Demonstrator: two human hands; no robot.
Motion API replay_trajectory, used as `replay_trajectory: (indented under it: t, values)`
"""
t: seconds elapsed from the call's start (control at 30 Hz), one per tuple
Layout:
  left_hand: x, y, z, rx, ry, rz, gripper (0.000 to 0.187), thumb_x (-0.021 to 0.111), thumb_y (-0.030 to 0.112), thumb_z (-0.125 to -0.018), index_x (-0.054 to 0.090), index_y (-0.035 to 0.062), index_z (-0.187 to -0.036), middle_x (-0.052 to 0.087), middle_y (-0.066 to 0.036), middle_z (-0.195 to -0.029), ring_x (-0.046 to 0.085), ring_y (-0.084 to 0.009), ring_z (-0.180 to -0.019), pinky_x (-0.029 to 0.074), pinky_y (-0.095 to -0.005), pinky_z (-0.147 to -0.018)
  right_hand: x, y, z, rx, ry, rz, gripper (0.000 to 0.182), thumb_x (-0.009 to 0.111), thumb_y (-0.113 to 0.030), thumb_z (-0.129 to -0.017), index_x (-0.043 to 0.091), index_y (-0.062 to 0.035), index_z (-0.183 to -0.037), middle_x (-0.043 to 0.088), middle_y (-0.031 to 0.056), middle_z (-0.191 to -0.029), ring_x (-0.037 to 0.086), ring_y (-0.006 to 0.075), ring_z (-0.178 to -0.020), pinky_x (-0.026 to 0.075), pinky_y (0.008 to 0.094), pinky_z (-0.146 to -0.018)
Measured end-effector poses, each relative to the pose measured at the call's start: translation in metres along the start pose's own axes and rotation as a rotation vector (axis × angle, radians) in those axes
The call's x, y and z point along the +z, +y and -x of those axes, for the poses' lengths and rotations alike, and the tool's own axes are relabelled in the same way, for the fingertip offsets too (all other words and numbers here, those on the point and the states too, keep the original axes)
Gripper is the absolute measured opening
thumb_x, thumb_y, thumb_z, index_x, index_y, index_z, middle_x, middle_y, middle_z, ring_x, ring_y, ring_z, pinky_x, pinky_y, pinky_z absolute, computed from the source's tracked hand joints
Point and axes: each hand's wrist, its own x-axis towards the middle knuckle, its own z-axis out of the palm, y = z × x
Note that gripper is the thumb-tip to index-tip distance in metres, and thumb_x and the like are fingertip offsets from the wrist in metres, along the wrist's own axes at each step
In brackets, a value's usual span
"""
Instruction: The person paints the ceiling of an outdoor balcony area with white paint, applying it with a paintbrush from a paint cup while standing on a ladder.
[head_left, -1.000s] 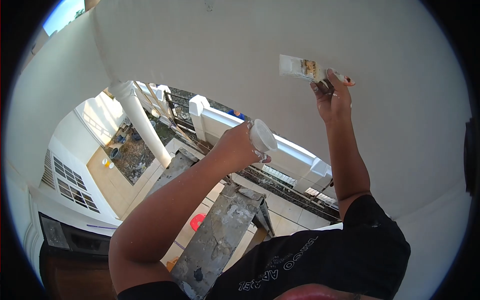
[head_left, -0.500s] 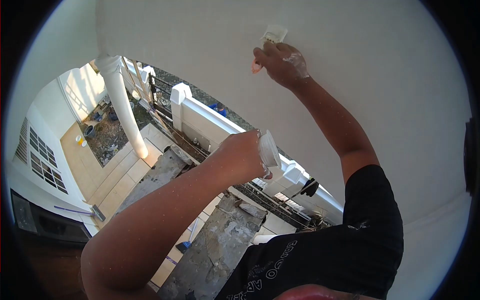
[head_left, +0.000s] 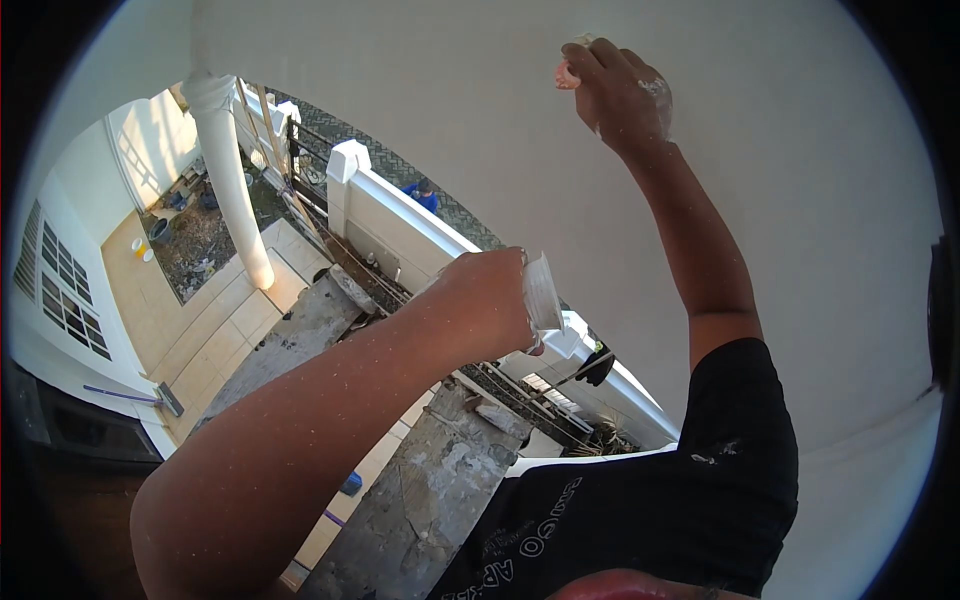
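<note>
My left hand (head_left: 490, 300) is closed around a white, round-rimmed object (head_left: 542, 292), perhaps a shallow tub, at the centre. White smears mark its fingers. Higher up on the right, my right hand (head_left: 628, 98) grips a small scraper (head_left: 566, 76) with an orange-pink handle against the smooth off-white surface (head_left: 450, 120). The blade is mostly hidden behind the fingers. White material coats part of the back of this hand.
A rough grey plank (head_left: 420, 500) lies below my left arm. Beyond are a white column (head_left: 238, 190), a boundary wall (head_left: 410, 225) and a person in blue (head_left: 424, 196). A broom (head_left: 168, 399) lies on the tiled floor at left.
My right hand has moved up and right with the scraper, whose blade shows less. My left hand still holds the white object. The background has shifted left.
</note>
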Motion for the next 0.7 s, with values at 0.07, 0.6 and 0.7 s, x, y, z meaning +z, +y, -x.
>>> replay_trajectory:
  t: [0.07, 0.6, 0.7]
  values:
    - [0.000, 0.000, 0.000, -0.007, 0.007, 0.014, 0.069, 0.089, 0.026, -0.065, 0.056, -0.0030, -0.119, 0.067, -0.021, -0.109, 0.066, -0.0336, -0.105, 0.050, -0.0410, -0.095, 0.013, -0.018, 0.025, -0.166, -0.179, -0.004, 0.016, 0.069, -0.015, -0.077, 0.063, -0.0140, -0.091, 0.063, 0.0006, -0.084, 0.065, 0.0177, -0.073, 0.056, 0.0317, -0.061]
    - [0.001, -0.002, -0.001, 0.027, -0.004, -0.018, 0.071, 0.091, 0.031, -0.062, 0.058, -0.0016, -0.116, 0.068, -0.019, -0.105, 0.067, -0.0321, -0.101, 0.051, -0.0407, -0.093, 0.027, 0.007, -0.028, -0.107, -0.007, -0.005, 0.018, 0.063, -0.008, -0.081, 0.063, -0.0165, -0.097, 0.063, 0.0003, -0.086, 0.065, 0.0222, -0.073, 0.054, 0.0355, -0.060]
    - [0.003, -0.001, -0.002, 0.045, -0.056, -0.070, 0.074, 0.091, 0.031, -0.061, 0.057, -0.0016, -0.119, 0.069, -0.017, -0.102, 0.069, -0.0287, -0.094, 0.054, -0.0386, -0.087, 0.056, -0.052, 0.024, -0.344, -0.204, -0.144, 0.018, 0.064, -0.010, -0.080, 0.061, -0.0166, -0.097, 0.062, 0.0019, -0.089, 0.066, 0.0203, -0.078, 0.056, 0.0350, -0.064]
